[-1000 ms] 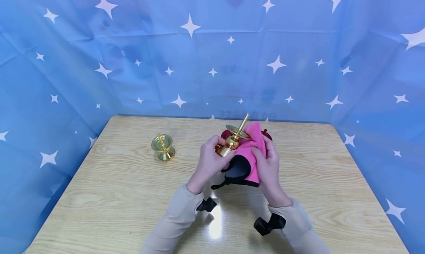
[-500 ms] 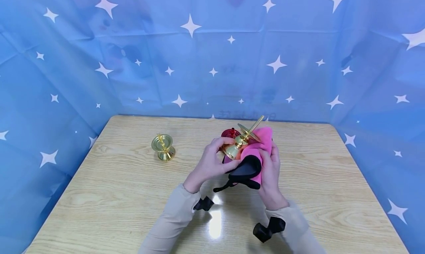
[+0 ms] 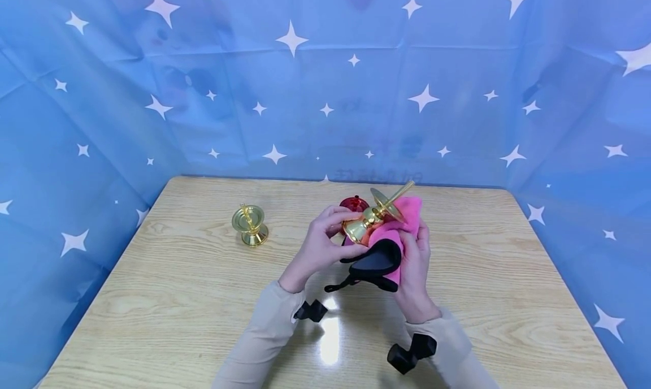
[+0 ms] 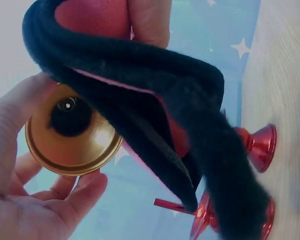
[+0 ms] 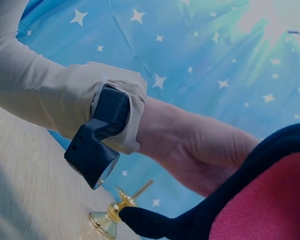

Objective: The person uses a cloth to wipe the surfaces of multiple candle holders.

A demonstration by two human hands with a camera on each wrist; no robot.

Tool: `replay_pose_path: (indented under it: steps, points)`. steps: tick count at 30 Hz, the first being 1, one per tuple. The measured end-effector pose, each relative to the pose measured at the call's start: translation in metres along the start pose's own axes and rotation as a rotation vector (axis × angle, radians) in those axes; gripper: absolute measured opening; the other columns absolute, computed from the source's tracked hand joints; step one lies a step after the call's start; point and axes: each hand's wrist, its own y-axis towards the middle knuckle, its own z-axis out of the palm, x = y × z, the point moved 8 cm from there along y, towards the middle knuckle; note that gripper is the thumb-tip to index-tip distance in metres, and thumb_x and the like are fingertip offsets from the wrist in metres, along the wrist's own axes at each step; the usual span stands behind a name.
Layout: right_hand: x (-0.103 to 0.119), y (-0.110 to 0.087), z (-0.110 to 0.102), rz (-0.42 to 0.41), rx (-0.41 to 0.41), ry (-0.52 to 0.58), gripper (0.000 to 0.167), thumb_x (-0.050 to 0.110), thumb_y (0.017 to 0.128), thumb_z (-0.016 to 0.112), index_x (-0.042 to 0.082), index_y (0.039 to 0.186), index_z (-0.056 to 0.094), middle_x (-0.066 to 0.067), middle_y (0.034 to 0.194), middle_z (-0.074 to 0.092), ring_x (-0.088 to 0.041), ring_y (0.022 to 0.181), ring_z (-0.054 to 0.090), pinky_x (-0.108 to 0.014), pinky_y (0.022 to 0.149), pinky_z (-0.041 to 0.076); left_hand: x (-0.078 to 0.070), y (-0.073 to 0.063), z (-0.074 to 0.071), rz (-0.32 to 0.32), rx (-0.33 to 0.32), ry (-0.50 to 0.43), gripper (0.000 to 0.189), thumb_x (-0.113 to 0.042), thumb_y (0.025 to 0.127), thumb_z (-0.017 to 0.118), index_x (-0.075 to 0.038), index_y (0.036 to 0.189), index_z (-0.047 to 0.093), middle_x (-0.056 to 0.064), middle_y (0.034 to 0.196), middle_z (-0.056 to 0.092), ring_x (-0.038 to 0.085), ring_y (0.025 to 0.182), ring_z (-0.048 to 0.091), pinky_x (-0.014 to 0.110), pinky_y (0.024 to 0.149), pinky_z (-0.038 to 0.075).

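My left hand [image 3: 325, 239] holds a shiny gold candle holder [image 3: 356, 229] by its flared base, fingers on one side and thumb on the other. It tilts right, its dish and thin post pointing up and away. The left wrist view looks into the hollow underside of the base [image 4: 97, 145]. My right hand [image 3: 414, 259] grips a pink cloth [image 3: 412, 208] with black edging [image 3: 389, 256] and a hanging loop. The cloth lies against the holder's stem and under its dish. Most of the right fingers are hidden behind the cloth.
A second gold holder [image 3: 249, 225] stands upright at the table's left. Behind my hands is a red holder [image 3: 354, 203]; the left wrist view shows two red ones, including one with a flared foot [image 4: 262, 147]. A blue star-patterned curtain [image 3: 325, 83] encloses the wooden table [image 3: 168, 298].
The gold holder has shifted a little right and leans further over. Both hands and the cloth have moved with it, uncovering the red holder behind. The other gold holder has stayed put.
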Motion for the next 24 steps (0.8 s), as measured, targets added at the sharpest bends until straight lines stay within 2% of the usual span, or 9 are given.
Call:
replay_pose_path:
  steps: [4, 6, 9, 13, 19, 24]
  points:
    - [0.003, 0.0, 0.0, -0.042, -0.018, 0.059, 0.029, -0.005, 0.093, 0.034, 0.012, 0.113, 0.047, -0.004, 0.109, 0.055, -0.014, 0.089, 0.059, -0.022, 0.075, 0.051, 0.013, -0.001, -0.003, -0.049, -0.086, -0.057, 0.059, 0.005, 0.065, 0.081, 0.001, 0.117, 0.055, 0.014, 0.115, 0.058, 0.019, 0.106, 0.055, 0.033, 0.09, 0.048]
    - [0.005, 0.0, 0.0, -0.072, -0.032, 0.06, 0.028, -0.005, 0.093, 0.036, 0.012, 0.112, 0.048, -0.004, 0.107, 0.056, -0.013, 0.087, 0.058, -0.021, 0.074, 0.05, 0.017, -0.002, -0.004, -0.047, -0.132, -0.116, 0.06, 0.007, 0.064, 0.081, 0.002, 0.116, 0.051, 0.015, 0.117, 0.059, 0.02, 0.108, 0.056, 0.034, 0.092, 0.047]
    - [0.009, -0.001, 0.001, -0.12, -0.045, 0.036, 0.029, -0.006, 0.091, 0.036, 0.011, 0.112, 0.047, -0.004, 0.105, 0.056, -0.012, 0.085, 0.057, -0.02, 0.072, 0.049, 0.016, -0.004, -0.003, -0.016, -0.194, -0.188, 0.058, 0.011, 0.064, 0.079, 0.004, 0.113, 0.05, 0.02, 0.12, 0.059, 0.022, 0.106, 0.059, 0.037, 0.092, 0.047]
    - [0.012, -0.002, 0.003, -0.164, -0.062, 0.053, 0.028, -0.006, 0.09, 0.037, 0.01, 0.11, 0.048, -0.004, 0.103, 0.058, -0.013, 0.087, 0.057, -0.021, 0.072, 0.048, 0.015, -0.006, -0.002, 0.035, -0.242, -0.237, 0.055, 0.012, 0.066, 0.077, 0.008, 0.115, 0.051, 0.026, 0.125, 0.054, 0.026, 0.109, 0.059, 0.038, 0.092, 0.046]
    - [0.012, -0.005, 0.008, -0.16, -0.069, 0.1, 0.031, -0.005, 0.091, 0.034, 0.012, 0.113, 0.048, -0.005, 0.109, 0.056, -0.015, 0.094, 0.055, -0.022, 0.077, 0.048, 0.008, -0.007, 0.001, 0.14, -0.24, -0.275, 0.06, 0.012, 0.071, 0.074, 0.012, 0.124, 0.047, 0.028, 0.134, 0.046, 0.035, 0.12, 0.05, 0.039, 0.096, 0.042]
    - [0.01, -0.008, 0.011, -0.13, -0.064, 0.086, 0.028, -0.001, 0.093, 0.034, 0.015, 0.113, 0.046, -0.006, 0.114, 0.053, -0.015, 0.094, 0.055, -0.022, 0.078, 0.048, 0.004, -0.007, 0.003, 0.213, -0.212, -0.297, 0.063, 0.016, 0.071, 0.071, 0.013, 0.128, 0.044, 0.028, 0.136, 0.043, 0.033, 0.121, 0.049, 0.041, 0.097, 0.041]
